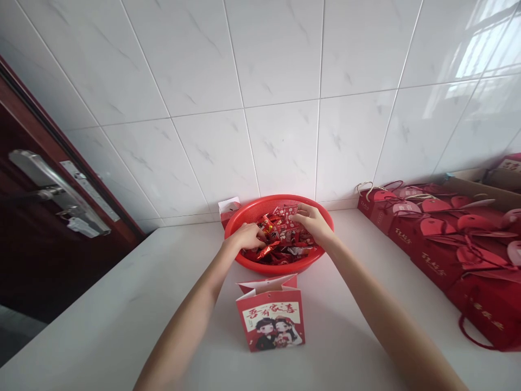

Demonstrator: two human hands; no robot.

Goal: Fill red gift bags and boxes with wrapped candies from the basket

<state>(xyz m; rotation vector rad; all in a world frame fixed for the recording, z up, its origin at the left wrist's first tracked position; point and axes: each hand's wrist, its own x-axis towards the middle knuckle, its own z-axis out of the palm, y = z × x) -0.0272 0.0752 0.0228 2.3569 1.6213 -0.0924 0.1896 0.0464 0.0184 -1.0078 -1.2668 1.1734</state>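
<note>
A red plastic basket (280,268) full of wrapped sweets (280,239) stands against the wall. My left hand (249,237) reaches into its left side, fingers curled down among the sweets beside a shiny orange-red wrapper (268,250); whatever is under the fingertips is hidden. On the right side of the basket, my right hand (312,221) pinches a red patterned packet (287,215) between thumb and fingers. In front of the basket an open-topped red gift bag (271,320) stands upright, with a cartoon couple printed on its front.
Rows of red gift bags (443,233) with cord handles fill the right side of the white tabletop (175,282). Behind the basket's left rim is a small red and white box (229,207). A tiled wall (285,146) rises behind; a dark red door (36,228) is at left.
</note>
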